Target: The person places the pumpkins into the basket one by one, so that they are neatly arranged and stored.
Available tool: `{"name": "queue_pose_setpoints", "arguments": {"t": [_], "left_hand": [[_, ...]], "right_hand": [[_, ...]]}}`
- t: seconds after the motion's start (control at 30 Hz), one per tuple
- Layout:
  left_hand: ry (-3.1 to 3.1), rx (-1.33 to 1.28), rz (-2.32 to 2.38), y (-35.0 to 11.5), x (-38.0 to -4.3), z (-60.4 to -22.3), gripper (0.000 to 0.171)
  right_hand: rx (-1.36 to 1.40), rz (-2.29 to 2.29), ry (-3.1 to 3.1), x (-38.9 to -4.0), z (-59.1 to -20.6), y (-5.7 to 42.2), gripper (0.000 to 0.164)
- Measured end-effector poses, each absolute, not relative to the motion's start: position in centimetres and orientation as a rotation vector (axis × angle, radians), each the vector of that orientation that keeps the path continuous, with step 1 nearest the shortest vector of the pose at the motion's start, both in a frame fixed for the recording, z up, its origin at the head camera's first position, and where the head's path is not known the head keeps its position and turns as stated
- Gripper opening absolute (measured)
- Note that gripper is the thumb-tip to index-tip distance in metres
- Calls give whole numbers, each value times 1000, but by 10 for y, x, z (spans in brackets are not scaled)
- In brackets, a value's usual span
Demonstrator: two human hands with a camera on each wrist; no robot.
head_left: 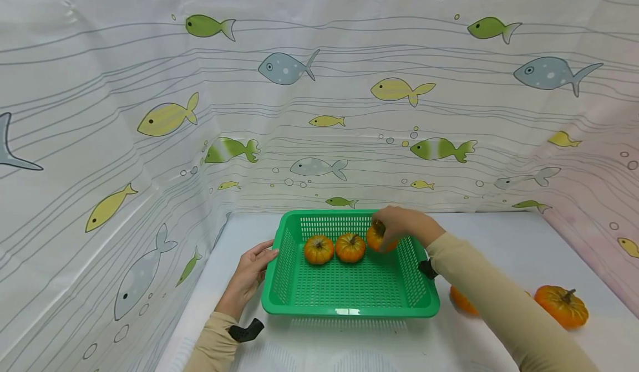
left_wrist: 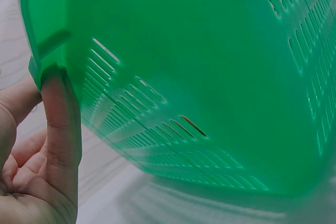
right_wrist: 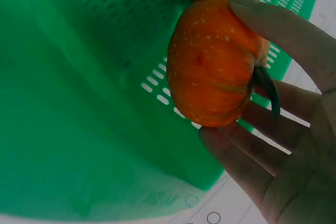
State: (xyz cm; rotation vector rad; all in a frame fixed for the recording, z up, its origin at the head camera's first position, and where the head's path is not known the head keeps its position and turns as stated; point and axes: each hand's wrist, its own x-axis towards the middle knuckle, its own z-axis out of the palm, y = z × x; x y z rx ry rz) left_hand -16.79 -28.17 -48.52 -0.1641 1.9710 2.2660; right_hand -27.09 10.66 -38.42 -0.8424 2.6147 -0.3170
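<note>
- So the left hand is at the basket's left side, pinching the rim, thumb on one side and fingers tucked under the lip.
- The basket is green, full of slots, sitting on the white table.
- Left pumpkin: inside the basket, toward the back left, upright with its stem up.
- Middle pumpkin: right beside that one, also in the back half of the basket, stem up.
- Held pumpkin: at the basket's back right corner, next in the row. Can't tell if it's touching the basket floor.
- The right hand comes over the basket's right side and has that one gripped, thumb on one side, fingertips on the opposite side. The stem points toward the palm, with the fat orange body sticking out past the fingers.
- Near pumpkin: just right of the basket, partly behind the sleeve.
- Far pumpkin: well to the basket's right, stem up.
</note>
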Motion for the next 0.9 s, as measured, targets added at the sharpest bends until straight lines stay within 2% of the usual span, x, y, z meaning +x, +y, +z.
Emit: {"name": "queue_pose_setpoints", "arguments": {"t": [0.9], "left_hand": [[1974,-202,2272,-281,-166,-485,57]], "right_hand": [[-853,-31,2673,-259,-408,78,42]]}}
